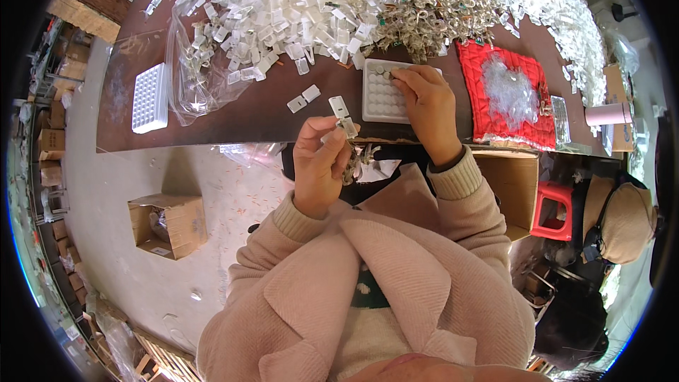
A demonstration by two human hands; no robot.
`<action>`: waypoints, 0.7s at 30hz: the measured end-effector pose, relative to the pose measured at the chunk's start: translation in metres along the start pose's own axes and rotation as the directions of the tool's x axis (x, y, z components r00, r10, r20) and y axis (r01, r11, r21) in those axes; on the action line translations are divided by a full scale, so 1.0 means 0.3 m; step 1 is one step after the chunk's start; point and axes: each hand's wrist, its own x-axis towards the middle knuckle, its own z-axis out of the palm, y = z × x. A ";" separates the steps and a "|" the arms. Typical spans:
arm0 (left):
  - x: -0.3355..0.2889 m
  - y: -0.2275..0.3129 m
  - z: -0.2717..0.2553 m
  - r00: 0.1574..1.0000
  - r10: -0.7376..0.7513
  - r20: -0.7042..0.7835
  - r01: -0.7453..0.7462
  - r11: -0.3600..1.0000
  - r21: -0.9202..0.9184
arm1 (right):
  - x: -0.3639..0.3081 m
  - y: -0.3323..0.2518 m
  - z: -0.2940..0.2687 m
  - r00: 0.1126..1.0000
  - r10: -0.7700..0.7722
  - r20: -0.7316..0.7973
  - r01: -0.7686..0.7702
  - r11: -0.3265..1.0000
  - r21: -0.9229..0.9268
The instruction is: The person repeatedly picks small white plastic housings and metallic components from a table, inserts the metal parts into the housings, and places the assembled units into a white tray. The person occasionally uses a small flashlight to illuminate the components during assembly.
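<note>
My left hand (pixel 315 170) is closed around a small white plastic case (pixel 340 108) that stands unfolded above the fingers. A bundle of pale, thin strands (pixel 358 163) hangs beside that hand. To the right, my right hand (pixel 430 110) reaches over a white tray (pixel 366 95) with rows of round silvery discs (pixel 382 90) like button cells. Its thumb and forefinger are pinched together at the tray's far rows; the fingers hide what they grip, if anything. Two loose white plastic pieces (pixel 304 98) lie on the brown table just beyond my left hand.
White plastic pieces (pixel 283 14) and tangled strands (pixel 435 10) heap up at the back. On the right, clear bits (pixel 511 88) lie on a red cloth (pixel 481 110). A stack of white trays (pixel 150 99) stands left. A cardboard box (pixel 185 223) and red stool (pixel 554 216) are below.
</note>
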 end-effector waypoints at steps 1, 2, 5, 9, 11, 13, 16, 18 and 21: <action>0.001 0.001 -0.003 1.000 -0.002 0.005 0.002 1.000 0.003 | -0.001 -0.001 0.000 0.999 0.035 0.018 -0.035 0.999 0.032; 0.003 0.003 -0.005 1.000 0.001 0.014 -0.001 1.000 -0.002 | -0.002 -0.002 0.000 0.996 0.074 0.043 -0.077 0.995 0.068; 0.009 0.005 -0.007 1.000 -0.003 0.021 0.003 1.000 -0.014 | -0.004 -0.005 -0.005 0.991 0.114 0.072 -0.119 0.990 0.073; 0.017 0.010 0.001 1.000 -0.030 -0.004 0.030 0.999 -0.045 | 0.004 -0.008 -0.014 0.987 0.125 0.102 -0.128 0.991 0.030; 0.023 0.016 0.006 0.999 -0.047 -0.008 0.046 0.997 -0.058 | 0.013 -0.016 -0.022 0.979 0.141 0.147 -0.143 0.990 -0.002; 0.031 0.020 0.012 0.998 -0.055 -0.004 0.055 0.996 -0.067 | 0.022 -0.034 -0.034 0.978 0.123 0.170 -0.122 0.992 -0.013; 0.036 0.021 0.023 0.998 -0.052 0.028 0.055 0.994 -0.092 | 0.015 -0.090 -0.059 0.992 0.012 0.129 -0.032 0.987 0.155; 0.029 0.014 0.033 0.999 -0.051 -0.008 0.050 0.996 -0.079 | -0.014 -0.143 -0.076 0.995 -0.030 0.096 0.002 0.961 0.276; 0.028 0.000 0.043 1.000 0.013 0.000 -0.013 1.000 -0.015 | -0.051 -0.208 -0.088 0.994 -0.021 0.106 -0.018 0.936 0.352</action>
